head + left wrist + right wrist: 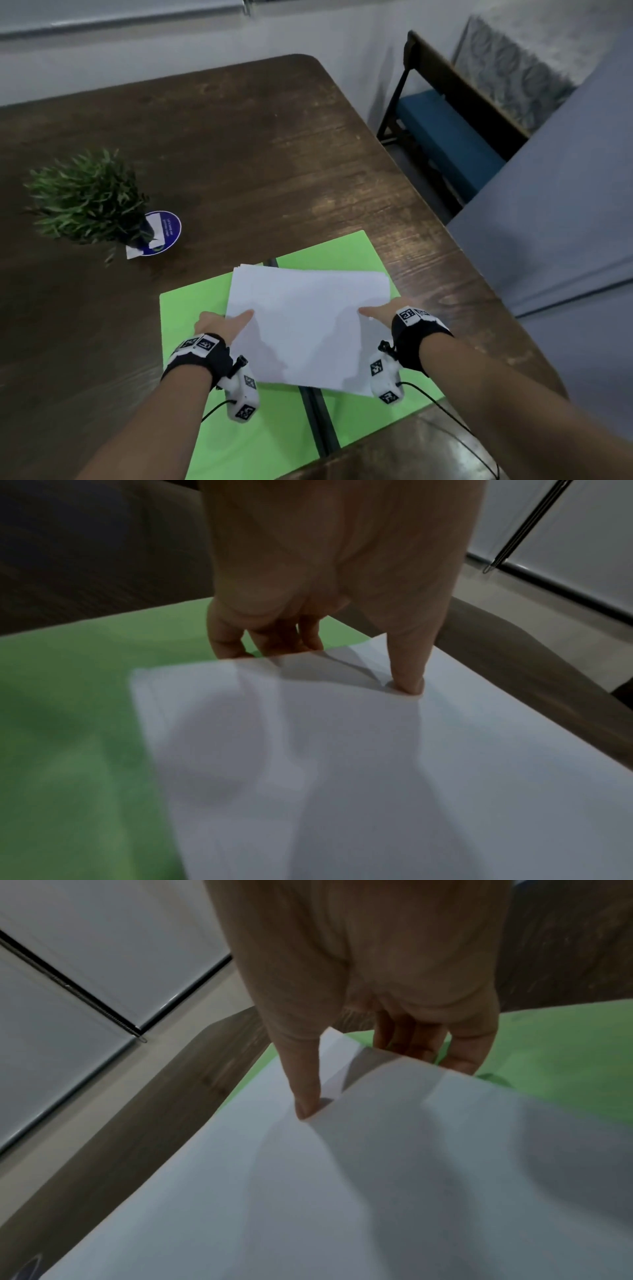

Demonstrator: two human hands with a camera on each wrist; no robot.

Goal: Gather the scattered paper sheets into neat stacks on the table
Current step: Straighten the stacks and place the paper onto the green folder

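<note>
With both the left hand (222, 323) and right hand (385, 311) pinching the white stack (308, 325) between thumb and fingers (226, 642), a loose pinch could let sheets fan toward 12 o'clock over the green sheets (191, 308) on the counter (239, 154).

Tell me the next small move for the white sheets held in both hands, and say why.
Probably tap the white stack edge-down on the table to square it. The left hand and right hand each pinch a side, thumb on top, holding it over the green sheets, and at the far left corner the sheets' edges sit slightly offset, so it is not yet neat.
</note>
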